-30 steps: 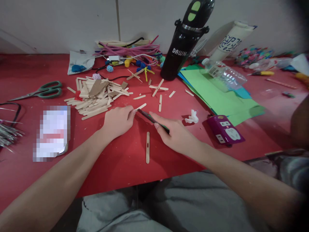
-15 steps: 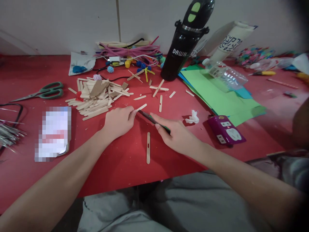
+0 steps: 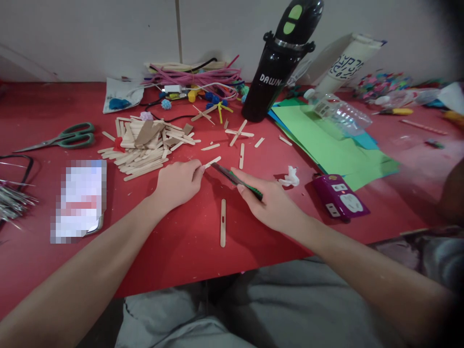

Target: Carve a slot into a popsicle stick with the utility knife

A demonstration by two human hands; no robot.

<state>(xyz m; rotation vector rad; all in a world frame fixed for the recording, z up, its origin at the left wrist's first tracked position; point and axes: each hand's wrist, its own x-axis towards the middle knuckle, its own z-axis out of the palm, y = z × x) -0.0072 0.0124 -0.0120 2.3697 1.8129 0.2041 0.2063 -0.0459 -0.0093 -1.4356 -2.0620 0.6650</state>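
Observation:
Between thumb and fingers, my left hand point(image 3: 181, 181) pinches a wooden craft stick point(image 3: 213, 161), whose far end sticks out up and to the right. My right hand point(image 3: 266, 200) is closed around a dark utility knife point(image 3: 237, 180) with green on its handle. The knife's tip is at the stick, just right of my left thumb. Below the knife lies another craft stick point(image 3: 223, 223) with a small slot cut in its middle. A notched stick point(image 3: 241, 156) and two crossed sticks point(image 3: 239, 133) lie farther back.
Left of centre is a heap of craft sticks point(image 3: 145, 145), with green-handled scissors point(image 3: 74, 136) and a phone point(image 3: 79, 200) beyond. A black bottle point(image 3: 266, 72) stands at the back. Right are green paper sheets point(image 3: 326, 135), a plastic bottle point(image 3: 342, 112) and a purple socket adapter point(image 3: 339, 195).
My right hand has shifted slightly right and down with the utility knife, so its tip sits farther along the stick from my left thumb. My left hand has stayed nearly still.

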